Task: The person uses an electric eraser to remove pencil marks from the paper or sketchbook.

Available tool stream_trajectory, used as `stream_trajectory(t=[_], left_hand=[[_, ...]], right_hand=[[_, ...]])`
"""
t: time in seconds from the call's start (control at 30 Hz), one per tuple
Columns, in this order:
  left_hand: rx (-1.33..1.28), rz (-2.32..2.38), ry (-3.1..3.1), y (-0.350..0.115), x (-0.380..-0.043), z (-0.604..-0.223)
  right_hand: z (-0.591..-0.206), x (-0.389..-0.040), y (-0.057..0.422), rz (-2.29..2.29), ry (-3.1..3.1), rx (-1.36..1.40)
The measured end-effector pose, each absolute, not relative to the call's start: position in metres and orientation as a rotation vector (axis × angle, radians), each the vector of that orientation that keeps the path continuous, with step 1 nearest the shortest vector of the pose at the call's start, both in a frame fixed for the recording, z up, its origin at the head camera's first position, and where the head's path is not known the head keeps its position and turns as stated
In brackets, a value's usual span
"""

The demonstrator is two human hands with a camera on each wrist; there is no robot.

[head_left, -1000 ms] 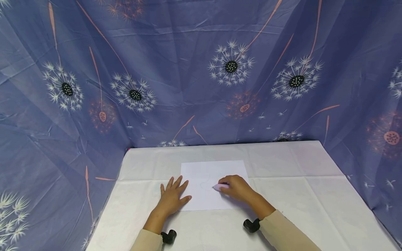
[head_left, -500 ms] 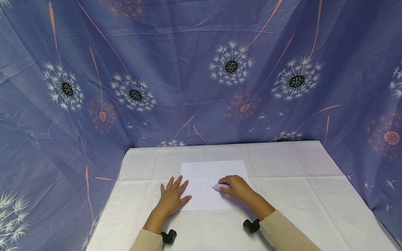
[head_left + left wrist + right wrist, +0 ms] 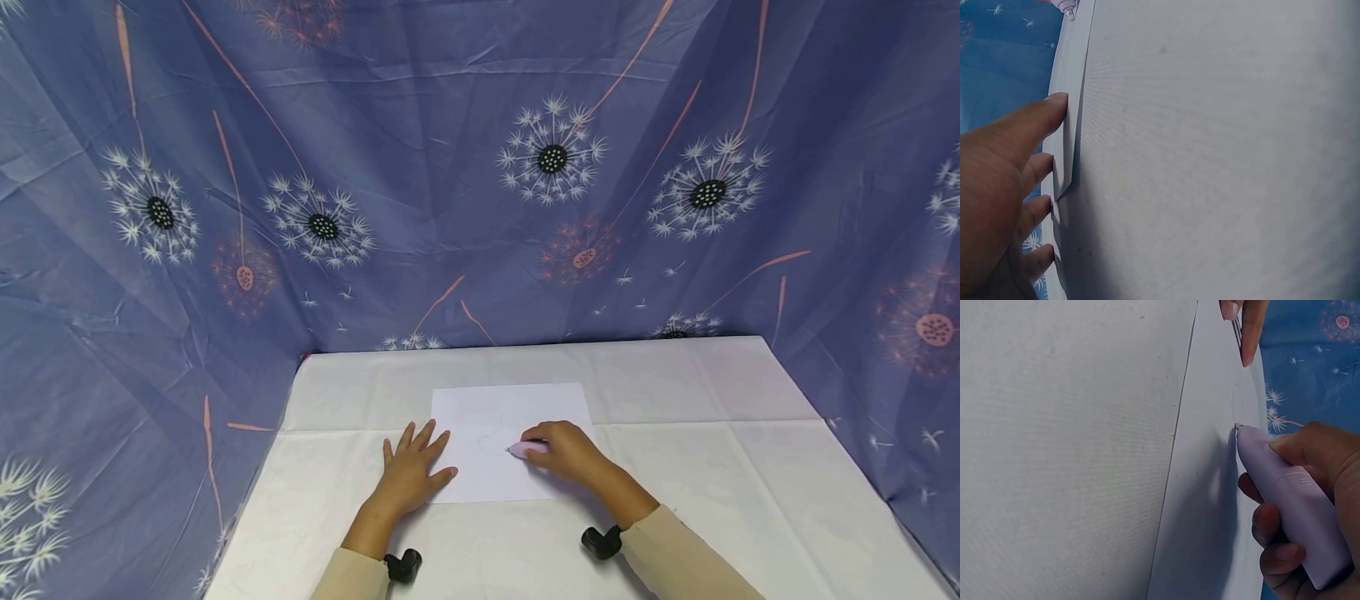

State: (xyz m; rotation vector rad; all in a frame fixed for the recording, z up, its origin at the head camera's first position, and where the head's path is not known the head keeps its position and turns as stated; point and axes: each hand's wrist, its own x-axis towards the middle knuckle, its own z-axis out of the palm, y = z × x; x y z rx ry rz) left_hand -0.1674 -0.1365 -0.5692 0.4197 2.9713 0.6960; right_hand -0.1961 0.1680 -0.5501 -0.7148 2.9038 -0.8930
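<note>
A white sheet of paper (image 3: 517,402) lies on the white-covered table, with a faint curved line and a short stroke near its middle. My left hand (image 3: 407,477) rests with spread fingers on the paper's left edge; its thumb (image 3: 1047,119) lies along the near corner in the left wrist view. My right hand (image 3: 573,452) grips a chunky lilac electric eraser (image 3: 1294,509), thumb on top and fingers curled beneath. The eraser's metal tip points left and meets the paper beside the faint curve. Part of its body is hidden in the palm.
A white cloth (image 3: 675,379) covers the table, with fold creases across it. Behind and at both sides hangs a blue curtain (image 3: 450,167) with dandelion prints. Small dark specks dot the sheet and cloth in the right wrist view. Black camera mounts (image 3: 405,567) sit at both wrists.
My right hand and the eraser tip have shifted very slightly toward me. My left hand and the paper stay in place.
</note>
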Motion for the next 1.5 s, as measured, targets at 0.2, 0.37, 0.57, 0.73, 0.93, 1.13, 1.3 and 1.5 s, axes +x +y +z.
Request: stream_trajectory(t=[0.2,0.37,0.57,0.73,0.93,1.13,1.3,1.5], left_hand=[[0.416,0.698,2.969,-0.1365,-0.1669,-0.5687],[0.416,0.694,2.967,-0.1367,-0.1668,-0.5685],[0.413,0.711,2.963,-0.1364,-0.1672,-0.5686],[0.413,0.707,2.965,-0.1364,-0.1673,-0.5696],[0.420,0.716,2.975,-0.1366,-0.1675,-0.5698],[0.419,0.706,2.972,-0.1367,-0.1679,-0.5695],[0.420,0.698,2.968,-0.1364,-0.1678,-0.5686],[0.418,0.691,2.965,-0.1368,-0.1677,-0.5682]], right_hand=[[-0.5510,-0.1959,0.1674,-0.906,2.888,-0.717],[-0.5506,-0.1957,0.1670,-0.912,2.885,-0.727],[-0.5512,-0.1947,0.1668,-0.887,2.906,-0.706],[-0.5492,-0.1922,0.1662,-0.895,2.883,-0.727],[-0.5475,-0.1915,0.1653,-0.896,2.901,-0.717],[-0.5486,-0.1923,0.1657,-0.890,2.899,-0.720],[-0.5468,-0.1911,0.1657,-0.910,2.880,-0.738],[-0.5451,-0.1899,0.1645,-0.907,2.887,-0.729]])
